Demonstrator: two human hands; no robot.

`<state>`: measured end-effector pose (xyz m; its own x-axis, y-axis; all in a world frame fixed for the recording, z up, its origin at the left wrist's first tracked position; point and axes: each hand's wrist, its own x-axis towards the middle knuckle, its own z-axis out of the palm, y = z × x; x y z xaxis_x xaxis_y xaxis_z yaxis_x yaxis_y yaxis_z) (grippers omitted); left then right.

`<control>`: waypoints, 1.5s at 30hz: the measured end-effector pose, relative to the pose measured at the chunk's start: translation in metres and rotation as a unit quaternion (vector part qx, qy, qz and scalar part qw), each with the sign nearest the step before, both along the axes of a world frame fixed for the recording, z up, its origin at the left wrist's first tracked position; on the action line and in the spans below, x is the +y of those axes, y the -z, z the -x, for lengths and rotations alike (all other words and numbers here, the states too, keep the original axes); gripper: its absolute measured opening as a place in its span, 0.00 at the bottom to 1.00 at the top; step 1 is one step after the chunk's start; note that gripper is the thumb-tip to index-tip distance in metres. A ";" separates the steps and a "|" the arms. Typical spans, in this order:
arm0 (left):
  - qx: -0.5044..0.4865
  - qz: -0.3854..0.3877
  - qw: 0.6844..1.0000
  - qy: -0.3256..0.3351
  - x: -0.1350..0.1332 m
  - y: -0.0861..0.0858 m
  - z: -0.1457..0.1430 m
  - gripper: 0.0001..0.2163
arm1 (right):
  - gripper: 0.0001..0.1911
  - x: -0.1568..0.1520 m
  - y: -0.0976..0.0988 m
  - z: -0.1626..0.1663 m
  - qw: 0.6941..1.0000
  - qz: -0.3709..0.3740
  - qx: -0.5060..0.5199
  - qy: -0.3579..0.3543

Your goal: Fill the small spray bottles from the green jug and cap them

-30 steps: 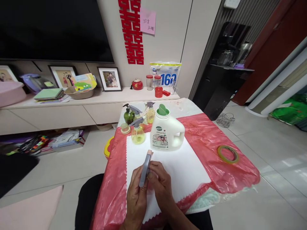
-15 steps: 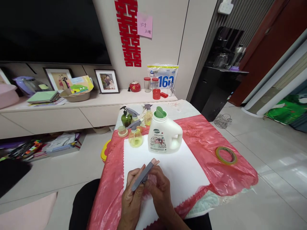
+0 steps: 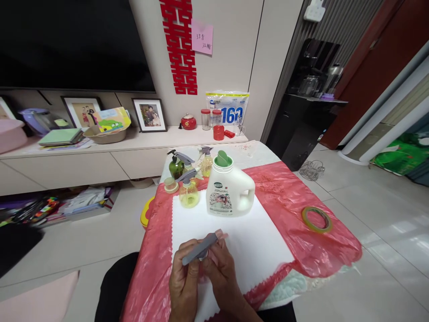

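Grey nail file (image 3: 200, 248) is lying slantwise across both hands above the white cloth (image 3: 254, 241). Left hand (image 3: 183, 279) is pinching its lower end with curled fingers, while right hand (image 3: 221, 273) is closing on the middle, near the detergent jug (image 3: 228, 190).

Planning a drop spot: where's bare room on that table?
Free: white sheet between jug and the hands; red cover between jug and tape roll. Crowded: far-left corner, spray bottles beside jug.
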<state>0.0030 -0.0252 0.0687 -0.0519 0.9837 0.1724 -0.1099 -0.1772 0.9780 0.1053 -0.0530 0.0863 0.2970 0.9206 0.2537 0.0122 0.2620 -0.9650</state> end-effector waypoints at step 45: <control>-0.081 0.032 0.996 0.016 -0.002 -0.016 -0.006 0.18 | 0.14 0.016 0.039 -0.017 0.997 -0.067 0.022 -0.043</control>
<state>0.0089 -0.0267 0.0847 -0.0427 0.9940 0.1006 -0.2718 -0.1085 0.9562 0.1226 -0.0373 0.0469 0.2311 0.9021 0.3644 -0.0575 0.3865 -0.9205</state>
